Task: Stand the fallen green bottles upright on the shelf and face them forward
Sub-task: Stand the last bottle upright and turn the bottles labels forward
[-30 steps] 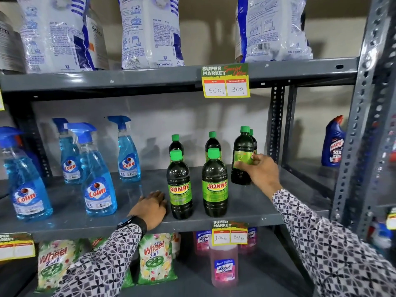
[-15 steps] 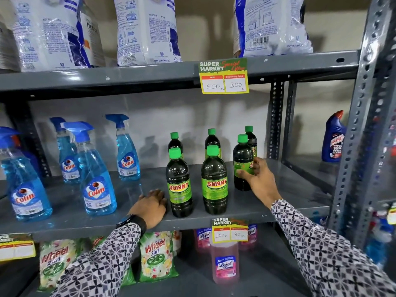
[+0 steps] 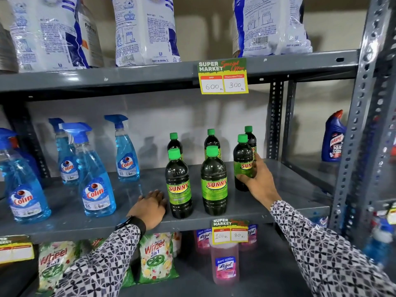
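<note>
Third front bottle [image 3: 243,163] down on the shelf [image 3: 289,189] now, upright, right of the two front Sunny bottles [image 3: 179,185] and well clear of them. A second ago lifted and turned away from view; half a second ago set down with the label showing only at its right edge; now more of the red lettering swung round, though part of the label is covered by the fingers. Right hand [image 3: 256,181] wrapped round its lower body, thumb in front, fingers behind, clamped on the bottle. Looks like the last twist of facing it forward, not quite square yet. Three more green-capped bottles [image 3: 211,140] standing in the back row, none lying down anywhere in view. Left hand [image 3: 150,207] flat on the shelf just beside the left front bottle, fingers spread, holding nothing, same spot throughout. Blue spray bottles [image 3: 94,181] off to the left, untouched. Task judged nearly finished.
</note>
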Demonstrator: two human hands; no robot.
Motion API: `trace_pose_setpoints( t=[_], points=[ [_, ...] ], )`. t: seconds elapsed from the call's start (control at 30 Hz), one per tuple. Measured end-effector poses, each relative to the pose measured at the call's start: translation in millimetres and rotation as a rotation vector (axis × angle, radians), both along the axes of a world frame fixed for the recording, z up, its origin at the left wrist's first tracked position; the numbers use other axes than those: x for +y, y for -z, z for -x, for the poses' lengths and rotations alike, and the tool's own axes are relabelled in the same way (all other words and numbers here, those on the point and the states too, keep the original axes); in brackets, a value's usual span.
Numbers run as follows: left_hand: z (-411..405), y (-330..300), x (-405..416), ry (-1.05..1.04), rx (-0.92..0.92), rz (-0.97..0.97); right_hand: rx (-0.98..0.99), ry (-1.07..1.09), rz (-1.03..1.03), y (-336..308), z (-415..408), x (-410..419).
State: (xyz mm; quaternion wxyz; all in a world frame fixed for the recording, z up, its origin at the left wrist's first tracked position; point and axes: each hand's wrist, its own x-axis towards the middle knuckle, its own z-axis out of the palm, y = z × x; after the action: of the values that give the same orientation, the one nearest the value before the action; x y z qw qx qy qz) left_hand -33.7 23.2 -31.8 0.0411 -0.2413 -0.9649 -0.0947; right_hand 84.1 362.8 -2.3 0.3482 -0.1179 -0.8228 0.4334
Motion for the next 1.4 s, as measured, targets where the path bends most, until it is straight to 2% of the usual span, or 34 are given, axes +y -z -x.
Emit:
trace_pose_setpoints(
  t=[0.23,0.5,1.0,1.23,1.33,1.4],
  points=[
    [-2,-2,1,0.001,-0.009,-0.024,-0.010,0.092,-0.081,0,2,1],
    [-6,-5,-1,-0.002,-0.022,-0.053,-0.123,-0.021,0.041,-3,-6,2],
    [-15,-8,1,-0.019,-0.029,-0.021,-0.130,-0.058,-0.039,7,-73,-1],
    [-16,-10,0,-0.022,-0.034,-0.033,-0.143,-0.021,-0.026,6,-79,-10],
    [-21,-13,1,-0.028,-0.040,-0.057,-0.155,-0.073,0.016,7,-88,-17],
    [-26,-16,1,-0.047,-0.032,-0.128,-0.071,-0.054,0.074,11,-95,-24]
  ],
)
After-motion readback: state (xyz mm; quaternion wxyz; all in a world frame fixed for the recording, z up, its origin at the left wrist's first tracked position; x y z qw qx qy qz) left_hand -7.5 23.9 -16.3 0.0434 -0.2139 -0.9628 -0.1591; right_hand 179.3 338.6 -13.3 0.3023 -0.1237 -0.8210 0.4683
